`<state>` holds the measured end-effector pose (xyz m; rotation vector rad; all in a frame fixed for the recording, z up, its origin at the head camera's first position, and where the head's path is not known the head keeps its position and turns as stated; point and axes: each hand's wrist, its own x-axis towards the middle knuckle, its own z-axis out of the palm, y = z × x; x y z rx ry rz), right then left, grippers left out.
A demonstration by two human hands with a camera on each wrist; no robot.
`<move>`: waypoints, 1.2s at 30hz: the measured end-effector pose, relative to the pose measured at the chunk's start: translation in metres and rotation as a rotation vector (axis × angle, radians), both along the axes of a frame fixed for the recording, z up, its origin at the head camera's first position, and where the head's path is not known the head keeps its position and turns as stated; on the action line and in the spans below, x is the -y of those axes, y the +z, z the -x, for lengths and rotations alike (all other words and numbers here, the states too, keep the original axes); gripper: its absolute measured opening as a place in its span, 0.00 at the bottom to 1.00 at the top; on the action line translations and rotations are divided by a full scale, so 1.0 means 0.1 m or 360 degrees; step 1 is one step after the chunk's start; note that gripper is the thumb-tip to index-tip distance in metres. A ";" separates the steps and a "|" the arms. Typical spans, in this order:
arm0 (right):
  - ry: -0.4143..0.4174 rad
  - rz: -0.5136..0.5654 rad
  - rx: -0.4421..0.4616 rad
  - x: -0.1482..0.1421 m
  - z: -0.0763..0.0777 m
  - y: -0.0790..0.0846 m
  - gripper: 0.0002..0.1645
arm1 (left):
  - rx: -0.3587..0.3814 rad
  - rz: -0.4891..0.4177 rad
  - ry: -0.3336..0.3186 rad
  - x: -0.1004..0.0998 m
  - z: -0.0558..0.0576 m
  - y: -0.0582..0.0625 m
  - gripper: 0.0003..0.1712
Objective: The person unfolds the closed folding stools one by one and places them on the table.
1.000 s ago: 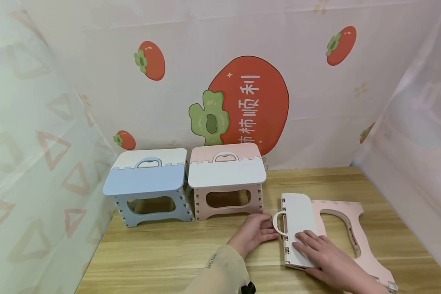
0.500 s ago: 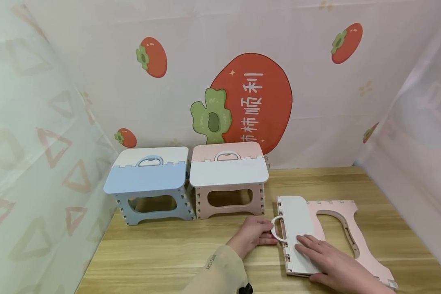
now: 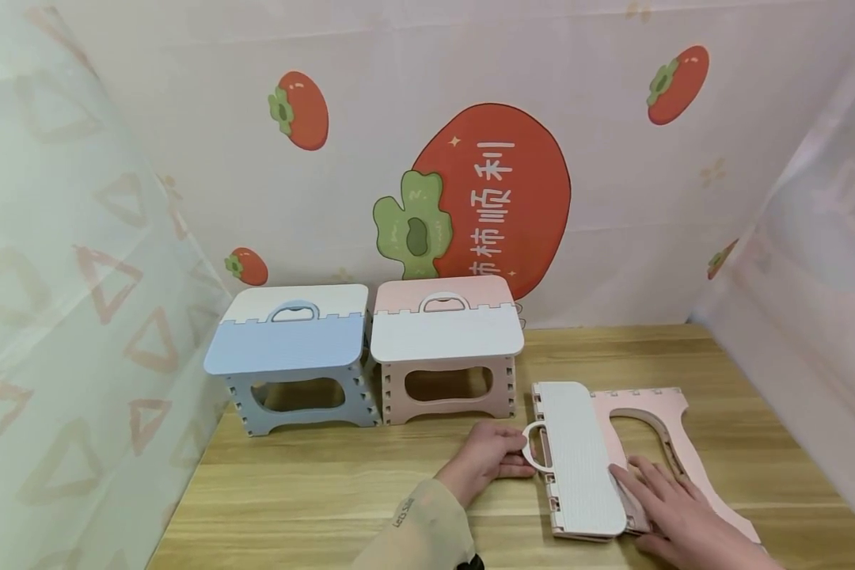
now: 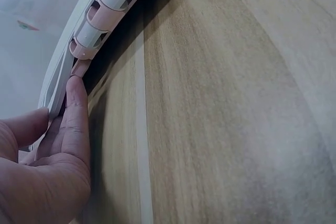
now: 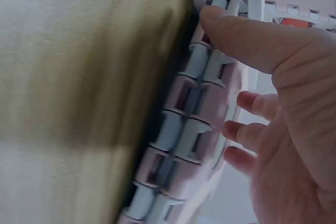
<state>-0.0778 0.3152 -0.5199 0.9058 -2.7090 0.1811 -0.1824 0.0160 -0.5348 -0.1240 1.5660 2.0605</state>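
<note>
A folding step stool [image 3: 580, 459], pink and white, lies folded on the table at the right, one pink leg panel [image 3: 691, 443] spread out to its right. My left hand [image 3: 484, 463] pinches its white handle [image 3: 527, 453]; in the left wrist view the thumb is on one face and the fingers [image 4: 76, 108] are behind it. Over the leg panel, beside the white top's right edge, my right hand [image 3: 673, 507] rests with fingers extended. The right wrist view has its thumb [image 5: 236, 27] against the row of hinges [image 5: 184, 108].
Two stools stand upright at the back: a blue and white one [image 3: 285, 344] at left, and a pink and white one [image 3: 445, 332] close beside it. Behind them is a printed backdrop [image 3: 613, 198]. The wooden table [image 3: 313, 499] extends in front.
The folded stool has shifted slightly left and toward me. My left hand now pinches its handle; my right hand has slid from the white top to the right, onto the leg panel.
</note>
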 end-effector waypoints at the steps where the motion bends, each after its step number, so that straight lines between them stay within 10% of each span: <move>1: -0.0015 -0.0006 -0.0035 0.00 0.00 -0.01 0.61 | 0.0000 0.0004 0.0000 0.00 -0.01 0.00 0.12; 17: -0.0144 0.0130 -0.0162 -0.05 -0.03 -0.12 0.37 | -0.0011 0.0008 -0.0011 0.02 -0.07 0.02 0.10; 36: 0.0098 0.0318 -0.0104 -0.10 0.01 -0.09 0.29 | 0.0010 0.0012 0.0047 0.01 -0.10 0.03 0.09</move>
